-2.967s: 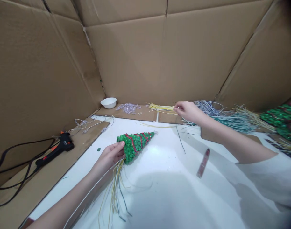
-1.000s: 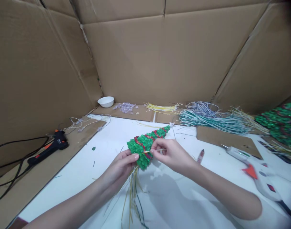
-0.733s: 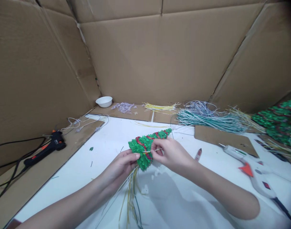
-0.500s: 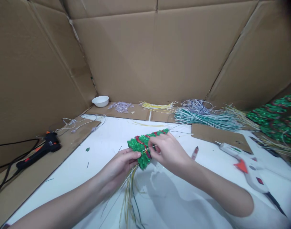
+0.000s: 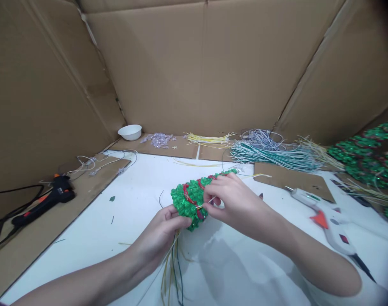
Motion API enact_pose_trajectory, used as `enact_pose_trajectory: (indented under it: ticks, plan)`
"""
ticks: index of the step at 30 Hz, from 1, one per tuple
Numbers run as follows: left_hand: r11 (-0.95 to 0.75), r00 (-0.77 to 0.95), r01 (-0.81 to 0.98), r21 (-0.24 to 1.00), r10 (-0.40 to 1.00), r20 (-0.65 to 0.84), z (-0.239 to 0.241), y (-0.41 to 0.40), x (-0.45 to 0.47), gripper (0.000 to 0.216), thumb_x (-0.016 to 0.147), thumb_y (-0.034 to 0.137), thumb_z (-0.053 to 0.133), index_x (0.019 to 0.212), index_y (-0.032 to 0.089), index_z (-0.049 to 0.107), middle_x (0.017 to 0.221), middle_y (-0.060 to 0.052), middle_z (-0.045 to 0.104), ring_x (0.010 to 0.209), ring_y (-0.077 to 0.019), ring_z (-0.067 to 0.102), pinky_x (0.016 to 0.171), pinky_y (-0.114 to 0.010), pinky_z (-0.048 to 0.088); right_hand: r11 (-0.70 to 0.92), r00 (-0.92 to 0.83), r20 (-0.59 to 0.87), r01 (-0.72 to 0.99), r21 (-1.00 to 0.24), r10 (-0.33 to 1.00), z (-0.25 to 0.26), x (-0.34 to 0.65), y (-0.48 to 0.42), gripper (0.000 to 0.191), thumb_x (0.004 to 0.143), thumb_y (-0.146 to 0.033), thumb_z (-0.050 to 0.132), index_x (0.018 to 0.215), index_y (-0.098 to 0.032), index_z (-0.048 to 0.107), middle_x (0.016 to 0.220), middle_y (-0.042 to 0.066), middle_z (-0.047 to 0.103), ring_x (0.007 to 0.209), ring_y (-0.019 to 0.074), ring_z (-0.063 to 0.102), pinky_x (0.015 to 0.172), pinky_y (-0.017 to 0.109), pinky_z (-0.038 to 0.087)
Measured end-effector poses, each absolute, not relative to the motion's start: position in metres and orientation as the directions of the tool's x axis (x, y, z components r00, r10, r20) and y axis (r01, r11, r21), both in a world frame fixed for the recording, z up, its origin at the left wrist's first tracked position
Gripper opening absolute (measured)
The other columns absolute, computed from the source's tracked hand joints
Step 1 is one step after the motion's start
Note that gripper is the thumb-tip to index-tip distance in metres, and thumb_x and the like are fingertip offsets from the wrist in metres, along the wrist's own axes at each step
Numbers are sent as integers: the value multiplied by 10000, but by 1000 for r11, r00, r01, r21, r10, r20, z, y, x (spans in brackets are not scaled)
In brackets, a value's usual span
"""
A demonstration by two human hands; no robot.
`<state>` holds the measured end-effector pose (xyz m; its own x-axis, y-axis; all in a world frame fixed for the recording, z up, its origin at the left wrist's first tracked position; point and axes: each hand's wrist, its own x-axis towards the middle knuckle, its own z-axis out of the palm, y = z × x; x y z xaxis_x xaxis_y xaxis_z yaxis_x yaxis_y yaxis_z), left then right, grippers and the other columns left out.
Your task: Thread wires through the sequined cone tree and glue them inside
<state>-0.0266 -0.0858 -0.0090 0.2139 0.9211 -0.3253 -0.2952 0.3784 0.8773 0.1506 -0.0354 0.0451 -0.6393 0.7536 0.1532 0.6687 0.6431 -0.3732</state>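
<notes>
A green beaded Christmas tree [image 5: 184, 202] with red bead bands lies tilted between my hands, its tip pointing to the upper right. My left hand [image 5: 167, 225] grips its wide base, thumb on the beads. Yellow, green and pale wires [image 5: 171, 272] trail from that base toward me. My right hand [image 5: 224, 197] is closed over the middle of the tree, pinching a thin pale wire [image 5: 199, 207] at a red band. A yellow-white wire end sticks out past the right hand near the tree's tip. The tree's far side is hidden.
On the left lies a black glue gun [image 5: 58, 189], on the right a white one [image 5: 334, 229]. Along the back are a white bowl [image 5: 130, 132], clear beads [image 5: 158, 140], yellow wires [image 5: 209, 138] and green wires [image 5: 273, 157]. More green beadwork [image 5: 369, 161] stands at right.
The tree has turned slightly, showing more of its beaded side. My right hand has shifted a little right and up with the wire. The view has moved slightly.
</notes>
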Motion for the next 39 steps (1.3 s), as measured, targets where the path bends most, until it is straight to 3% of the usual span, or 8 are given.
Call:
enact_pose_trajectory:
  ticks: [7,15,29,36,39]
  plan:
    - [335,181,-286,898,939,-293,-5,-82,-28,227,720,112,634,933,161,694,917,-41,709,761,-139,593,770,-251,410,698,-722,101,609,-377,684,47,150,-37,142,782,-146,528,641,-160,538,634,-26,553,665,112,443,703,273,248]
    - [365,242,-263,893,921,-305,-5,-79,-26,258,762,133,576,998,149,682,963,-69,702,817,-167,599,769,-266,409,655,-695,109,597,-463,711,37,149,-26,136,744,-145,530,612,-170,546,631,-29,535,648,108,444,719,268,277]
    - [316,236,-219,923,935,-264,-7,-82,-18,296,751,124,582,1029,161,677,1021,-61,699,937,-203,599,800,-278,417,660,-697,62,641,-391,714,42,154,-29,139,750,-163,532,614,-171,557,643,0,542,675,132,441,692,278,286]
    - [309,237,-225,924,937,-256,-8,-83,-17,307,755,124,572,1046,151,665,1020,-75,693,952,-220,595,836,-300,404,594,-660,130,550,-587,740,45,155,-26,163,838,-203,487,703,-193,579,627,-37,547,599,96,433,605,232,280]
    - [321,234,-214,923,934,-271,-8,-84,-17,295,748,124,572,1023,157,673,996,-73,698,930,-219,597,796,-292,412,619,-663,170,533,-577,729,41,150,-25,126,827,-165,499,730,-193,574,638,-49,550,573,84,413,624,231,282]
